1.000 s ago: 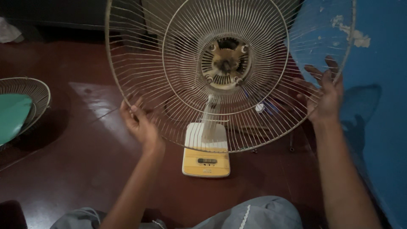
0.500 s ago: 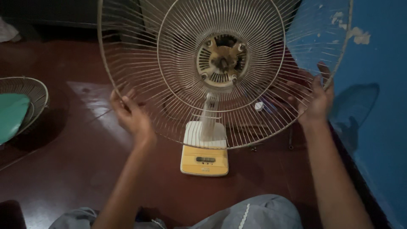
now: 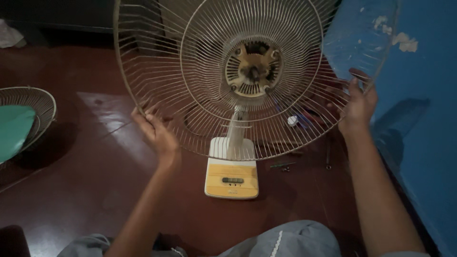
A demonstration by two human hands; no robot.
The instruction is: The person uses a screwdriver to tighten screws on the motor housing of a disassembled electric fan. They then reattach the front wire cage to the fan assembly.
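On the glossy dark-red floor I see a round cream wire fan guard of thin radial spokes, mounted around the bare motor hub on a yellow-and-white plastic fan base. My left hand curls its fingers around the guard's lower-left rim; my right hand clasps its right rim. Small screws lie beside the base.

One table fan, two wire fan guards, two hands, one green blade, one blue wall
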